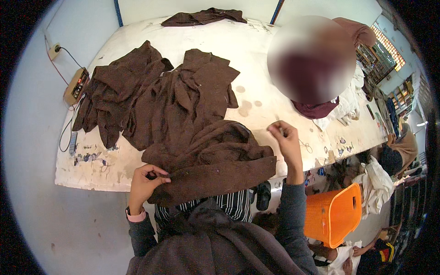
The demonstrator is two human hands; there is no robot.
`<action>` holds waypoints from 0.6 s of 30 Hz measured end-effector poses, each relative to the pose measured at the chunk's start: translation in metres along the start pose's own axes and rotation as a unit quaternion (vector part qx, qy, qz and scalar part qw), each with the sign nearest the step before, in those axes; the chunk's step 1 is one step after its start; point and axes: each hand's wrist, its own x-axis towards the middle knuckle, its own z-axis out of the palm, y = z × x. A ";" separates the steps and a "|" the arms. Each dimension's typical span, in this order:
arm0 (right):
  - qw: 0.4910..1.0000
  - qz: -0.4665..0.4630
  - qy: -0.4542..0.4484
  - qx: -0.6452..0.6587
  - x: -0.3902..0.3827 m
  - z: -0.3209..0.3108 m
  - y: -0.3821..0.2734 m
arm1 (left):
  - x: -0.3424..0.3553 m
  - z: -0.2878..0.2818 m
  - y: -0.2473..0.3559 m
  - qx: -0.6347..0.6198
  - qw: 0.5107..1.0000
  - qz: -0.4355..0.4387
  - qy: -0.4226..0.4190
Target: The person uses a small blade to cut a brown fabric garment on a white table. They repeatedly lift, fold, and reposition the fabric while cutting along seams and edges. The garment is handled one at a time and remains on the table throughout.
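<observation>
My left hand (147,183), with a pink wristband, pinches the left part of a long folded edge of a brown cloth piece (215,178) at the table's front edge. My right hand (286,140) is raised near the right end of that cloth, fingertips pressed together; whether they hold something small is hard to make out. A small pair of scissors (306,147) lies just right of it. Two more rumpled brown pieces (178,101) (112,91) spread across the white table (256,50) behind, and another brown piece (204,17) lies at the far edge.
A power box (73,91) with cables is at the left wall. Maroon cloth (311,107) and white cloth (348,110) lie at right, partly blurred out. An orange basket (330,215) stands below. Other people (403,146) are at right, one hand (357,251) low on white cloth.
</observation>
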 end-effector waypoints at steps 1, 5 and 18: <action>1.000 0.024 0.015 0.006 0.000 0.000 -0.004 | 0.000 -0.002 0.000 0.020 1.000 -0.002 0.005; 0.998 -0.012 -0.060 0.014 -0.010 0.006 -0.017 | 0.003 -0.001 0.004 0.026 1.000 0.012 0.011; 0.978 -0.136 -0.021 -0.160 -0.051 0.040 -0.066 | 0.004 -0.002 -0.005 0.038 0.999 0.034 0.000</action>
